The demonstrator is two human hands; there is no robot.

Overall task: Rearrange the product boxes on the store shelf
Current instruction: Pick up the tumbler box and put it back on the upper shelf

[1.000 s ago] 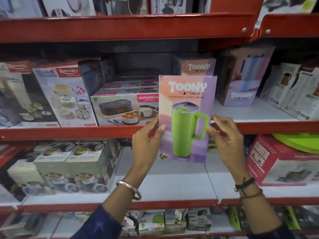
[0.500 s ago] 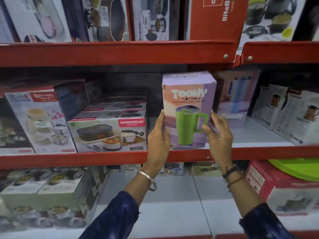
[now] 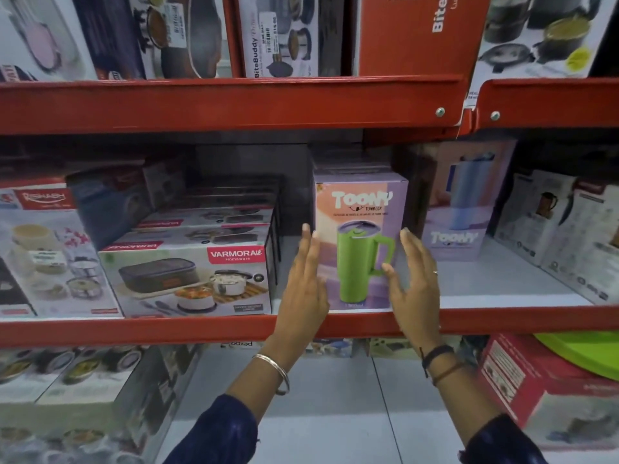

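Observation:
A Toony tumbler box, pink and lilac with a green tumbler printed on it, stands upright at the front of the middle shelf. My left hand is at the box's left edge, fingers straight and apart. My right hand hovers in front of its right edge, fingers spread, holding nothing. Behind and to the right stands a second Toony box showing a blue tumbler.
Stacked Varmora lunch-box cartons sit just left of the green box, a Rishabh box further left. White kettle boxes stand at the right. A bare white shelf patch lies between. The upper shelf hangs overhead.
The green Toony box went up from below the shelf edge onto the middle shelf. Both hands have let go of it and opened.

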